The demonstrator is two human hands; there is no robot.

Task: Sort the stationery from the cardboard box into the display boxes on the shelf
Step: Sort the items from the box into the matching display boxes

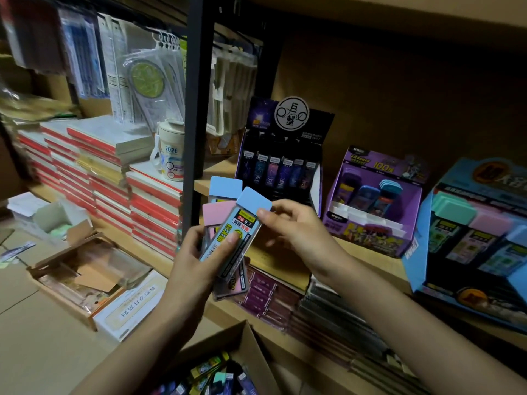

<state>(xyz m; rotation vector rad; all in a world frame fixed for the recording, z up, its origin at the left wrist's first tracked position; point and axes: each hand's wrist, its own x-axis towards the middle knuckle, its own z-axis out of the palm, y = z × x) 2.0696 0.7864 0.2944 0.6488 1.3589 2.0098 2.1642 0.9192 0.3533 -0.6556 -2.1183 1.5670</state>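
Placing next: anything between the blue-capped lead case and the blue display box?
The purple cardboard display box stands between the blue-capped clear lead case, pinched by the right hand, and the blue cardboard display box; passing in front looks open.

In the left hand [196,252] and right hand [296,226], the slim clear plastic lead case with a blue cap [233,232] is smooth, its label glossy and its cap matt. Below the hands, the brown cardboard box [251,346] is matt. Right of the right hand, the purple card display box [373,232] shines faintly on the smooth pale wooden shelf board [278,260].
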